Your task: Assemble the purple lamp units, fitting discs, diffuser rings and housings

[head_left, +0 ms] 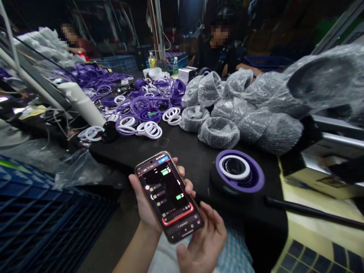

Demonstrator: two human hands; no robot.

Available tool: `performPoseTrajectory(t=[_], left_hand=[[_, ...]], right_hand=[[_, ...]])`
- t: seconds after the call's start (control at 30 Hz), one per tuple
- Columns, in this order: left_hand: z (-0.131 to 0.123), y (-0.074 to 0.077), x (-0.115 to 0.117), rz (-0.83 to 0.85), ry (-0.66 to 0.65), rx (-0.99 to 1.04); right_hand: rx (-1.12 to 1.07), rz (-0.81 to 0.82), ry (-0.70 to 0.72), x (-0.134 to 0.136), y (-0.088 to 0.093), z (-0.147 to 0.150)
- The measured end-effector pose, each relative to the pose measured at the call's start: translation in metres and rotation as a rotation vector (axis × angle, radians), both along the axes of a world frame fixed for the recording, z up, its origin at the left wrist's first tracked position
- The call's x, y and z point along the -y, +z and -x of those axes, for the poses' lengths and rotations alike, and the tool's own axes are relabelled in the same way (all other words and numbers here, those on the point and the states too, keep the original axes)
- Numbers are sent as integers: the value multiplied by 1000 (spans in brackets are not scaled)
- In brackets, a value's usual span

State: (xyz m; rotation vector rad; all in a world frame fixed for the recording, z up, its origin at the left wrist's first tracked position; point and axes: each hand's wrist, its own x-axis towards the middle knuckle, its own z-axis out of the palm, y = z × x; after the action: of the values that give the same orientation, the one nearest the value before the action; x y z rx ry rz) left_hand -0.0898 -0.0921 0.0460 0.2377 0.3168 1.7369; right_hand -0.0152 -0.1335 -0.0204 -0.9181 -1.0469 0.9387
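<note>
My left hand (149, 212) is wrapped around a smartphone (167, 195), with the thumb along its left edge and the fingertips showing past the right edge. The lit screen has a dark page with small green blocks and a red outlined bar near the bottom. Beside the phone's lower right corner is my right hand (207, 239), fingers spread and curved, thumb apart below the phone; whether it touches the case I cannot tell. To the right on the black table (187, 159) lies a round purple-and-black housing (257, 176) with a white ring (247, 167) on it.
Bubble-wrapped round pieces (218, 132) are heaped at the right. Purple parts (145, 104) and white rings (153, 130) cover the table further back. A blue crate (25, 212) stands at lower left, and a black rod (313, 210) lies at right. Two people sit across the table.
</note>
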Motion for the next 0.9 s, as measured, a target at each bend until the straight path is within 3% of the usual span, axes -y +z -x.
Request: performPoseTrajectory(t=[0.1,0.23,0.43,0.7,0.9], left_hand=[[-5,0,1,34,8,-41],[-8,-3,2,79,69,-141],[-10,-6,2,61,111,-185],[-18,-5,3,93,105,-230],[-29,-9,3,75,75,-199]], right_hand=[[-123,127,126,-3,5,-9],[-171,174,251,-9,6,-19],[-244,208,302,-13,12,-23],[-161,331,257,-7,13,-26],[-91,352,144,-8,18,-22]])
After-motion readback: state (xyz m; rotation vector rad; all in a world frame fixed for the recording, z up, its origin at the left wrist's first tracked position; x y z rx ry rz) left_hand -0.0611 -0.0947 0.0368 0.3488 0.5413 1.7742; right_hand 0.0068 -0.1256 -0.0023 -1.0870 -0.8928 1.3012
